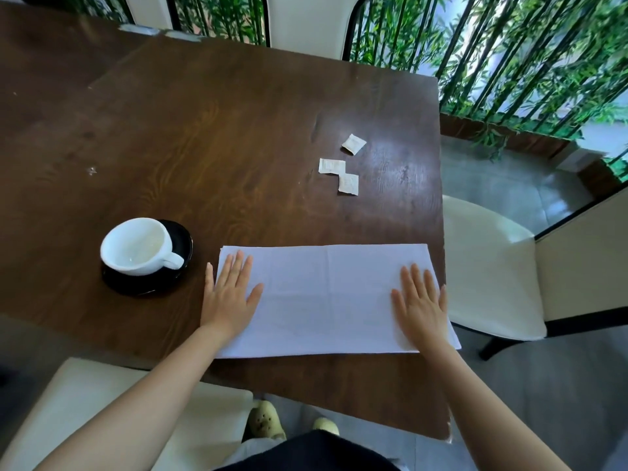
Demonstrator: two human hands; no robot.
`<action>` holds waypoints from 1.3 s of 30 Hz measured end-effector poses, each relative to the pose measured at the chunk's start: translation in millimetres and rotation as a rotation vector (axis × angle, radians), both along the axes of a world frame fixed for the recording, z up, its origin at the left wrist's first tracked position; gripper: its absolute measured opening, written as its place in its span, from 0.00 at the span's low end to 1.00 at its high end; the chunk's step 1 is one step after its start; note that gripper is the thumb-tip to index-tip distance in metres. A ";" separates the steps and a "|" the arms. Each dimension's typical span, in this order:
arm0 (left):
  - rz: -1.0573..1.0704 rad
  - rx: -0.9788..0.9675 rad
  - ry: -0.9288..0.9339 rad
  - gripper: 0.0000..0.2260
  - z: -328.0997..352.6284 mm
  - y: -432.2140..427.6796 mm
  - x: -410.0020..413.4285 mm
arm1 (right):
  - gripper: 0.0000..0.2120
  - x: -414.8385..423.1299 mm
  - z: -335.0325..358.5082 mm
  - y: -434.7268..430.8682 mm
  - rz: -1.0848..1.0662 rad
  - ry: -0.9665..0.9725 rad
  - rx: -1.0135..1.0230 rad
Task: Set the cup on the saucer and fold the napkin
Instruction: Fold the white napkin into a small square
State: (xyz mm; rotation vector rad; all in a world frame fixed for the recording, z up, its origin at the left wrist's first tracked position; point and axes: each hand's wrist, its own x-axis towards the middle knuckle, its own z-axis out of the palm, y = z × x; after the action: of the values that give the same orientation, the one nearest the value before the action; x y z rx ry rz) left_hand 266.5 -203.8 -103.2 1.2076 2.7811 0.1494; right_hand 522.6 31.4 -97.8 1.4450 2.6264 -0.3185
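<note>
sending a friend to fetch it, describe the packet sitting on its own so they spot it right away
Start at the dark wooden table and go to its far right side, beyond the white napkin. Three small white packets lie there; two touch at a corner. The lone packet is the farthest one, set apart and turned like a diamond.

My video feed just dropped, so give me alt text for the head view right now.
Both hands lie flat, palms down, on a white napkin spread as a long rectangle on a dark wooden table: left hand at its left end, right hand at its right. Left of it, a white cup sits on a black saucer; three small white packets lie beyond.
</note>
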 end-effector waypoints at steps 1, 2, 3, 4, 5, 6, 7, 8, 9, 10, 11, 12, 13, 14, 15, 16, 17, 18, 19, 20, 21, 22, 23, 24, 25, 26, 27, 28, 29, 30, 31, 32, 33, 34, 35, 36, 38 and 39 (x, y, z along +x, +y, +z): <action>-0.027 0.014 0.022 0.35 4.0 -4.2 4.2 | 0.28 0.5 0.9 -1.0 0.000 -0.001 -0.007; -0.061 0.018 0.035 0.36 7.7 -7.2 12.5 | 0.28 1.0 1.4 -4.1 0.006 -0.005 -0.001; -0.096 0.013 0.022 0.36 9.8 -8.2 24.8 | 0.28 0.6 2.0 -10.8 0.036 -0.015 0.016; -0.117 0.009 -0.015 0.34 10.0 -7.0 39.9 | 0.28 -2.5 2.6 -21.7 0.106 -0.019 0.036; -0.109 0.009 -0.061 0.32 8.6 -3.2 55.1 | 0.28 -7.9 2.6 -36.7 0.203 -0.002 0.045; -0.082 0.006 -0.100 0.30 5.9 2.4 68.3 | 0.28 -15.3 2.3 -54.1 0.301 0.031 0.036; -0.055 -0.003 -0.126 0.28 2.8 8.3 78.8 | 0.28 -22.9 1.2 -71.4 0.376 0.062 0.014; -0.038 -0.018 -0.137 0.27 0.1 12.1 86.1 | 0.28 -29.6 -0.9 -86.4 0.423 0.084 -0.013; -0.031 -0.043 -0.132 0.27 -2.7 13.0 90.4 | 0.29 -33.8 -3.6 -97.6 0.452 0.097 -0.037; -0.031 -0.073 -0.113 0.28 -5.3 10.7 92.1 | 0.29 -35.4 -6.5 -104.4 0.470 0.096 -0.051; -0.032 -0.098 -0.089 0.28 -7.9 5.7 91.4 | 0.29 -33.6 -9.0 -106.4 0.483 0.086 -0.048; -0.030 -0.112 -0.070 0.29 -9.9 -1.3 88.7 | 0.30 -29.1 -10.8 -104.1 0.491 0.076 -0.036; -0.019 -0.111 -0.060 0.31 -11.1 -8.9 84.4 | 0.30 -22.8 -11.7 -99.0 0.491 0.073 -0.025; 0.002 -0.100 -0.055 0.33 -11.7 -17.0 79.2 | 0.30 -15.4 -12.2 -92.3 0.485 0.072 -0.019; 0.023 -0.089 -0.053 0.35 -11.8 -25.0 74.0 | 0.30 -6.8 -12.5 -84.7 0.475 0.068 -0.016; 0.034 -0.080 -0.051 0.36 -11.7 -32.0 70.0 | 0.30 2.4 -12.8 -76.5 0.460 0.062 -0.009; 0.034 -0.077 -0.050 0.37 -11.7 -37.5 67.2 | 0.30 11.9 -12.9 -68.5 0.441 0.055 0.000; 0.029 -0.078 -0.052 0.37 -11.5 -41.5 65.3 | 0.30 20.6 -12.7 -61.4 0.421 0.047 0.006; 0.024 -0.082 -0.055 0.37 -11.2 -43.5 64.0 | 0.30 28.3 -12.2 -55.3 0.399 0.041 0.006; 0.021 -0.087 -0.055 0.37 -10.7 -44.0 63.1 | 0.30 34.3 -11.4 -50.6 0.373 0.037 0.004; 0.020 -0.093 -0.054 0.35 -10.2 -43.7 62.1 | 0.30 39.6 -10.1 -47.2 0.345 0.034 0.002; 0.021 -0.101 -0.057 0.33 -9.6 -43.0 61.3 | 0.30 44.1 -8.5 -44.7 0.317 0.031 0.001; 0.024 -0.111 -0.075 0.31 -8.9 -42.5 60.3 | 0.30 48.1 -6.6 -43.1 0.289 0.032 -0.003; 0.026 -0.123 -0.102 0.30 -7.9 -41.9 59.4 | 0.30 51.7 -4.2 -41.8 0.260 0.035 -0.008; 0.028 -0.137 -0.128 0.30 -6.5 -41.3 58.8 | 0.30 54.7 -1.4 -40.8 0.226 0.039 -0.013; 0.033 -0.154 -0.151 0.30 -4.7 -40.1 58.6 | 0.31 56.8 1.7 -40.2 0.184 0.048 -0.021; 0.042 -0.165 -0.173 0.29 -2.5 -38.4 59.0 | 0.31 58.0 5.1 -39.9 0.129 0.067 -0.031; 0.059 -0.164 -0.195 0.29 0.1 -35.6 60.3 | 0.30 58.3 9.1 -39.8 0.063 0.098 -0.039; 0.079 -0.153 -0.210 0.28 2.8 -31.9 63.0 | 0.30 58.8 13.4 -39.4 -0.010 0.137 -0.044; 0.088 -0.136 -0.216 0.28 5.6 -27.5 67.0 | 0.28 59.2 17.9 -38.5 -0.084 0.180 -0.045; 0.079 -0.114 -0.212 0.27 8.3 -22.4 72.1 | 0.27 60.5 21.7 -37.1 -0.152 0.221 -0.050; 0.052 -0.087 -0.205 0.26 10.2 -16.4 77.7 | 0.25 62.0 24.4 -35.2 -0.212 0.258 -0.065; 0.016 -0.062 -0.199 0.25 11.6 -9.9 83.3 | 0.23 63.7 25.7 -33.1 -0.265 0.293 -0.093; -0.023 -0.046 -0.196 0.25 12.4 -3.2 88.9 | 0.22 65.6 26.4 -30.7 -0.312 0.334 -0.132; -0.059 -0.039 -0.194 0.25 12.6 2.7 94.2 | 0.22 67.3 26.9 -28.5 -0.354 0.376 -0.176; -0.089 -0.041 -0.194 0.26 11.8 7.5 98.6 | 0.22 69.0 27.3 -26.2 -0.385 0.413 -0.217; -0.127 -0.062 -0.202 0.26 7.2 10.6 104.0 | 0.21 72.8 28.3 -22.5 -0.416 0.462 -0.268; -0.137 -0.081 -0.205 0.27 4.1 9.1 104.7 | 0.20 74.6 28.5 -20.8 -0.427 0.485 -0.280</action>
State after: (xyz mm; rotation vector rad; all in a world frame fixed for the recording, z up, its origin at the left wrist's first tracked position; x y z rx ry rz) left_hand 371.2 -194.7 -99.2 1.2797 2.4974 0.1394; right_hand 597.2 10.6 -69.3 2.0096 2.4129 -1.1621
